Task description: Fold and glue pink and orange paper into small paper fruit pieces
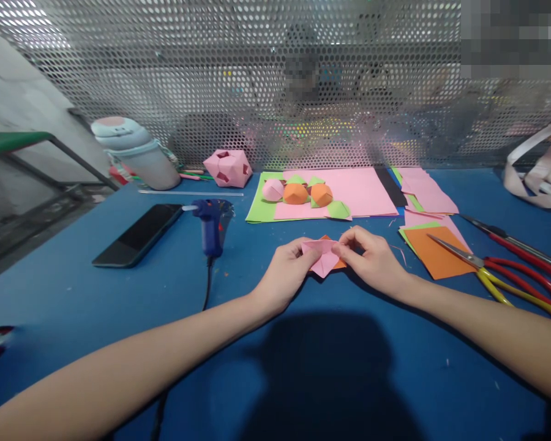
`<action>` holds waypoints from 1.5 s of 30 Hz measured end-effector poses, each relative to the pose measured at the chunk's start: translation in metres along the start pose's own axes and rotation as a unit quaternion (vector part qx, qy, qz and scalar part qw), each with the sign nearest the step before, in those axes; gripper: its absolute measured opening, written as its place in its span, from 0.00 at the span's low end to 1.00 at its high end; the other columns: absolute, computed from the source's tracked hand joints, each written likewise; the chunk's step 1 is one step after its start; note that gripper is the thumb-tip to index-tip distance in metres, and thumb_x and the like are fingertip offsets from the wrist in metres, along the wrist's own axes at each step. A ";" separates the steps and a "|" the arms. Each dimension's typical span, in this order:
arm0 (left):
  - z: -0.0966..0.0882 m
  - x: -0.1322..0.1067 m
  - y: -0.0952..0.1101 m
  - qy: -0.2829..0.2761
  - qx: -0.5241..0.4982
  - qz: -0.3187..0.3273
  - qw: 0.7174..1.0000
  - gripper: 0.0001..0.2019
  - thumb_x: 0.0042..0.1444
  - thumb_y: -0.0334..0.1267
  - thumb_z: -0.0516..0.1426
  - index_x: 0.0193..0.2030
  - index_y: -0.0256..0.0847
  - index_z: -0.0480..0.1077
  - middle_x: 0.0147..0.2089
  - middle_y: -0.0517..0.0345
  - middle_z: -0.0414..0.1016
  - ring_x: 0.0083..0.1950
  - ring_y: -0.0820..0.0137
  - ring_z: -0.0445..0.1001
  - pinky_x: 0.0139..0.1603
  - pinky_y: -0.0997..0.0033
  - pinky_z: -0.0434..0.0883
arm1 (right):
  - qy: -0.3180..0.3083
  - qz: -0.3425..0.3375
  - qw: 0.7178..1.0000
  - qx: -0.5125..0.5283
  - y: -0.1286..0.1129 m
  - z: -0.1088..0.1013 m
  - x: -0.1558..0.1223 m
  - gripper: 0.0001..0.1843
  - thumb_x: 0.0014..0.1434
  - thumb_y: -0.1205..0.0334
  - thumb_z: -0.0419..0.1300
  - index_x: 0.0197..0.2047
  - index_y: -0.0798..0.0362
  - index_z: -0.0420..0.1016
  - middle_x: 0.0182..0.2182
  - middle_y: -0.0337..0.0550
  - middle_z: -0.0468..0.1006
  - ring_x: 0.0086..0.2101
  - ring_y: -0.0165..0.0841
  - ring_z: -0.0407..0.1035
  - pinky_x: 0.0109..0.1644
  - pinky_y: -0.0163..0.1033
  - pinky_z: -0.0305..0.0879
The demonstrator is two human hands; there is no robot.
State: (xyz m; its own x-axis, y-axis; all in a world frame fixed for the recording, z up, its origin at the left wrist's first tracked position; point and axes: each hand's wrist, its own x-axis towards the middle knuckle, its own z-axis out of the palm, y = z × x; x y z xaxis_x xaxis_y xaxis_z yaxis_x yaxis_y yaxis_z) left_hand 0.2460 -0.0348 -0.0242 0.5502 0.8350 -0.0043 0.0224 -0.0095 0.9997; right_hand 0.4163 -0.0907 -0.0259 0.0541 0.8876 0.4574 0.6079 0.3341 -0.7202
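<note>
In the head view a small folded pink paper point(324, 262) is held between my two hands, a little above the blue table. My left hand point(284, 269) pinches its left side, thumb on top. At its right corner, my right hand point(370, 256) pinches with thumb and forefinger. Orange paper point(341, 264) peeks out behind and below the pink one; whether they are joined I cannot tell. Beyond my hands sit folded paper pieces in pink point(273, 190), orange point(296, 193) and green point(338, 210), resting on pink sheets point(362, 190) and green sheets point(262, 205).
Left of my hands stand a blue glue gun point(212, 226) with its cord and a black phone point(140, 236). A pink paper polyhedron point(228, 168) and a bottle point(140, 156) are behind. At right lie orange squares point(438, 251), scissors point(482, 263) and a craft knife point(509, 242). Perforated metal point(188, 86) edges the back.
</note>
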 end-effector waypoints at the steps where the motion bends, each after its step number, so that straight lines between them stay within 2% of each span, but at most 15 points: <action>1: 0.000 0.000 0.000 0.009 0.008 -0.003 1.000 0.11 0.54 0.44 0.57 0.35 0.37 0.73 0.35 0.55 0.76 0.36 0.70 0.71 0.39 0.70 0.66 | 0.001 0.000 1.000 0.002 0.000 0.000 0.000 0.05 0.60 0.63 0.57 0.32 0.53 0.67 0.27 0.36 0.71 0.28 0.27 0.64 0.33 0.33 0.61; 5: -0.001 0.000 0.000 0.022 0.022 -0.006 0.999 0.11 0.53 0.44 0.58 0.30 0.37 0.69 0.29 0.61 0.71 0.30 0.73 0.67 0.32 0.75 0.63 | 0.006 0.001 1.000 0.006 0.000 0.001 0.000 0.05 0.59 0.63 0.57 0.32 0.53 0.67 0.27 0.35 0.71 0.28 0.27 0.64 0.33 0.33 0.61; 8: 0.000 0.000 0.001 -0.001 0.012 0.009 1.000 0.08 0.55 0.39 0.57 0.38 0.38 0.71 0.35 0.59 0.74 0.36 0.71 0.70 0.37 0.74 0.64 | -0.002 -0.003 1.000 0.007 0.000 0.001 0.000 0.04 0.60 0.64 0.57 0.33 0.53 0.68 0.27 0.36 0.71 0.28 0.27 0.64 0.34 0.33 0.61; 10: 0.000 0.000 0.002 -0.016 0.009 0.017 1.000 0.09 0.55 0.36 0.55 0.42 0.39 0.72 0.40 0.56 0.75 0.40 0.69 0.71 0.42 0.72 0.65 | -0.009 -0.009 1.000 0.009 -0.001 0.001 0.000 0.03 0.60 0.65 0.56 0.34 0.53 0.69 0.28 0.36 0.71 0.29 0.27 0.65 0.36 0.34 0.62; 13: 0.000 0.000 0.002 -0.027 0.011 0.015 0.999 0.10 0.55 0.34 0.55 0.43 0.38 0.73 0.40 0.55 0.75 0.41 0.68 0.71 0.43 0.71 0.65 | -0.017 -0.024 1.000 0.011 -0.002 0.000 0.000 0.04 0.61 0.66 0.55 0.35 0.54 0.70 0.30 0.38 0.72 0.31 0.28 0.65 0.38 0.35 0.62; 19: 0.000 0.000 0.004 -0.040 0.005 0.011 0.999 0.09 0.56 0.37 0.55 0.40 0.37 0.74 0.38 0.56 0.75 0.39 0.70 0.70 0.41 0.73 0.64 | -0.015 -0.044 0.999 0.010 -0.005 -0.002 0.000 0.05 0.62 0.66 0.55 0.35 0.54 0.70 0.30 0.38 0.71 0.32 0.28 0.65 0.38 0.35 0.62; 23: 0.000 0.000 0.003 -0.040 -0.016 0.001 0.999 0.11 0.56 0.41 0.56 0.41 0.38 0.75 0.40 0.55 0.76 0.40 0.69 0.71 0.43 0.71 0.65 | -0.014 -0.042 0.999 0.015 -0.005 -0.001 0.001 0.05 0.62 0.66 0.55 0.35 0.54 0.70 0.30 0.38 0.71 0.32 0.28 0.65 0.39 0.35 0.62; 29: 0.000 -0.001 0.001 -0.002 0.013 0.011 1.000 0.10 0.54 0.37 0.58 0.41 0.39 0.76 0.42 0.55 0.77 0.42 0.68 0.72 0.44 0.71 0.66 | -0.012 -0.021 0.999 0.027 -0.006 0.000 0.000 0.04 0.61 0.65 0.55 0.35 0.54 0.71 0.30 0.38 0.73 0.31 0.27 0.66 0.37 0.34 0.63; 36: 0.002 -0.005 0.007 -0.011 0.053 0.035 0.998 0.09 0.55 0.37 0.57 0.39 0.38 0.76 0.39 0.55 0.77 0.40 0.68 0.72 0.41 0.72 0.67 | -0.018 0.001 1.000 0.024 -0.010 0.003 -0.002 0.03 0.58 0.64 0.58 0.37 0.54 0.71 0.28 0.36 0.73 0.28 0.26 0.66 0.33 0.32 0.63; 40: 0.003 -0.005 0.008 0.003 0.065 0.027 0.998 0.07 0.53 0.36 0.57 0.38 0.38 0.74 0.35 0.57 0.75 0.36 0.70 0.70 0.38 0.73 0.66 | -0.012 -0.010 1.000 0.020 -0.011 0.003 -0.002 0.03 0.58 0.67 0.56 0.33 0.54 0.71 0.26 0.35 0.72 0.27 0.26 0.66 0.33 0.33 0.62; 45: 0.003 -0.004 0.010 -0.024 0.057 0.005 0.998 0.10 0.54 0.38 0.56 0.40 0.38 0.74 0.36 0.57 0.75 0.36 0.71 0.70 0.37 0.73 0.65 | -0.021 0.002 1.000 0.016 -0.007 0.000 0.000 0.03 0.59 0.67 0.56 0.34 0.54 0.71 0.25 0.36 0.73 0.26 0.26 0.67 0.33 0.33 0.63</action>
State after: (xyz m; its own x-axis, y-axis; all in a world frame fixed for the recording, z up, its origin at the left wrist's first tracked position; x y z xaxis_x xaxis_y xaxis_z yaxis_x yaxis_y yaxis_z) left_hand 0.2461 -0.0400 -0.0143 0.5899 0.8075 0.0018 0.1098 -0.0824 0.9905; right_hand 0.4122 -0.0932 -0.0205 0.0233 0.9015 0.4321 0.5826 0.3390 -0.7387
